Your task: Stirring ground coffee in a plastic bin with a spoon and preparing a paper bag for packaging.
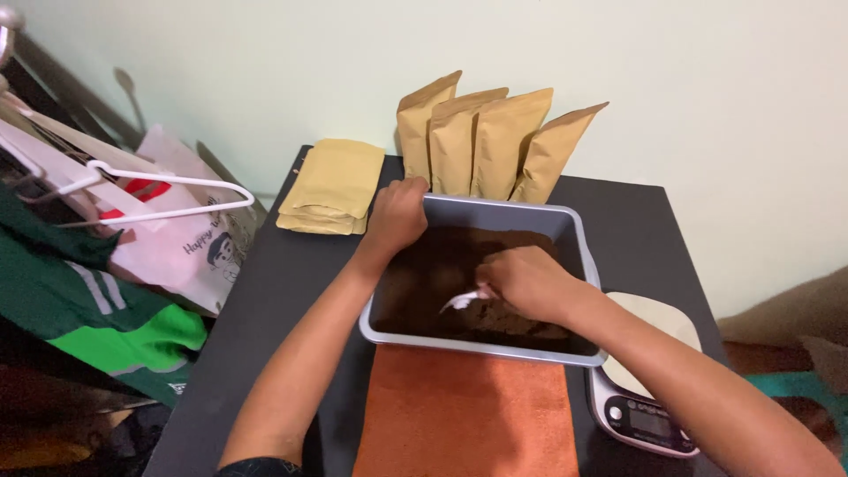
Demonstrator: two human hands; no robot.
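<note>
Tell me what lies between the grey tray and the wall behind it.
In the head view, four upright tan pouches stand between the grey tray and the wall, leaning back against it.

Tray [574,231] at centre of the table [291,291], holding powder [442,274]. Behind it, four filled pouches [495,141] stand against the wall; a stack of flat pouches [331,185] lies behind-left. A mat [464,415] lies in front, a scale [640,415] front-right. Left hand [397,216] on the tray's rear-left corner; right hand [526,283] in the tray, holding a spoon [464,300].
</note>
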